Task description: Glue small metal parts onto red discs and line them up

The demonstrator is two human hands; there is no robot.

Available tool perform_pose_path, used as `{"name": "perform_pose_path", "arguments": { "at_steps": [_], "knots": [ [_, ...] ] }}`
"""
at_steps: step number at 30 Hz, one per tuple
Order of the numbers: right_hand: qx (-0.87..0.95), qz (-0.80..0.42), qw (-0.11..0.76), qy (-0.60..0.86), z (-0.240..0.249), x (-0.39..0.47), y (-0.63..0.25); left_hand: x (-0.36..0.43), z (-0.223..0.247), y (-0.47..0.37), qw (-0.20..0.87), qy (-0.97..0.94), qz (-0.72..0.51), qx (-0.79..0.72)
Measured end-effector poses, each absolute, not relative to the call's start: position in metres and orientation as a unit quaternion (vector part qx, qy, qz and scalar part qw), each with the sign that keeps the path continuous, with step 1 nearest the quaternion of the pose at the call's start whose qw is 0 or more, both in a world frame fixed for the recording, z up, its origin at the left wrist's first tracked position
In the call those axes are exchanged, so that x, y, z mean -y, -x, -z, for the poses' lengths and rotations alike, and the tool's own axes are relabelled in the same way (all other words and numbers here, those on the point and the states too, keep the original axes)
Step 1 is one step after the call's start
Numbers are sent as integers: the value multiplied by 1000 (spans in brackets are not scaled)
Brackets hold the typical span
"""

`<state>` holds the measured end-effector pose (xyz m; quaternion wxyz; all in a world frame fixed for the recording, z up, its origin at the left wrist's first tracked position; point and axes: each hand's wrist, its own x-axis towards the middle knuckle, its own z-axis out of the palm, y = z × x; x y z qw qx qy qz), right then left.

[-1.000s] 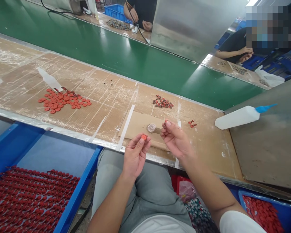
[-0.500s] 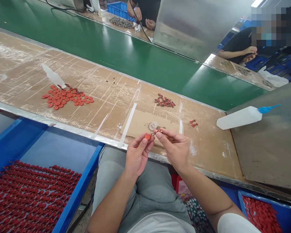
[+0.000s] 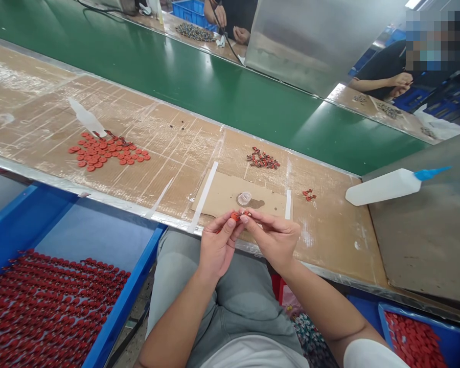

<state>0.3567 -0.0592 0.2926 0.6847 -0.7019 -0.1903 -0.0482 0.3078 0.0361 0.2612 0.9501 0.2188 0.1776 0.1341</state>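
Note:
Between the thumb and fingers of my left hand (image 3: 219, 244) is a round orange-red disc (image 3: 235, 216). My right hand (image 3: 278, 237) pinches a small red-and-dark part (image 3: 246, 213), whose end meets the disc; the fingertips hide how the two join. Just beyond my hands, a small clear cup (image 3: 244, 198) sits on a cardboard sheet (image 3: 224, 191) with a wet-looking patch beside it. A pile of similar small red-and-dark parts (image 3: 263, 159) lies farther back. Two or so red pieces (image 3: 309, 195) lie to the right.
Loose red discs (image 3: 99, 153) and a white bottle (image 3: 87, 118) lie at left. Another white bottle with blue nozzle (image 3: 387, 186) leans by a metal panel. A blue tray (image 3: 145, 260) holds rows of red pieces. Beyond the green belt (image 3: 176, 76), people's hands (image 3: 242, 36) work.
My right hand has brought the small part closer, so that it now meets the disc in my left hand. The disc has tilted. The view has shifted slightly.

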Motion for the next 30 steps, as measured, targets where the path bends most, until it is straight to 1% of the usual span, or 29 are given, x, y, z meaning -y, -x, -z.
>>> {"name": "perform_pose_path", "arguments": {
  "at_steps": [5,12,30],
  "knots": [
    [201,60,679,703,-289,58,-357,-37,-259,-308,950,-216,-138,-181],
    [216,88,648,725,-289,56,-357,-38,-259,-308,944,-221,-142,-199],
    [201,80,663,717,-286,53,-354,-37,-257,-307,926,-262,-185,-198]
  ]
}}
